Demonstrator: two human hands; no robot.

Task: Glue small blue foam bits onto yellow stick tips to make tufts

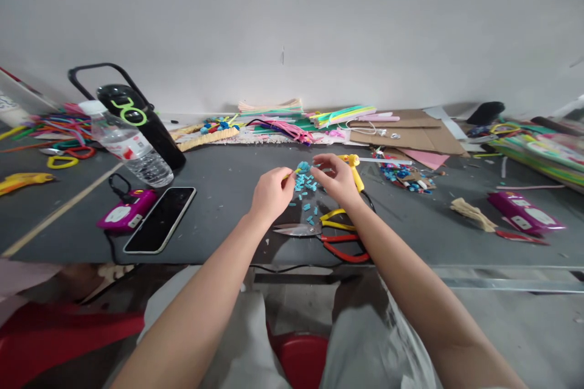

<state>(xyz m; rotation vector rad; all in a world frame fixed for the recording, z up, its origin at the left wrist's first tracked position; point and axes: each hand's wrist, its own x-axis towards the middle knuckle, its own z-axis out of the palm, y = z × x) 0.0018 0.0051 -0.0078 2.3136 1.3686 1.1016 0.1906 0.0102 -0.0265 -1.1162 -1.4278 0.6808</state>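
Note:
My left hand [274, 192] is closed in a pinch on a thin yellow stem [289, 175]. At the stem's tip is a small blue fluffy cluster [303, 166]. My right hand [336, 177] is beside that cluster, thumb and forefinger curved and apart; whether the fingertips touch it I cannot tell. Below the hands, many short light-blue pieces [306, 183] lie scattered on the grey table [219, 206]. Scissors [314, 230] with red and yellow handles lie near my right forearm. A yellow glue gun [356, 173] rests just beyond my right wrist.
At left stand a water bottle [132, 149] and a black flask [150, 127], with a phone [160, 220] and a purple box [126, 211] in front. Pipe cleaners [287, 130] and cardboard [410, 130] lie along the white partition [283, 42]. Another purple box [524, 213] is at right.

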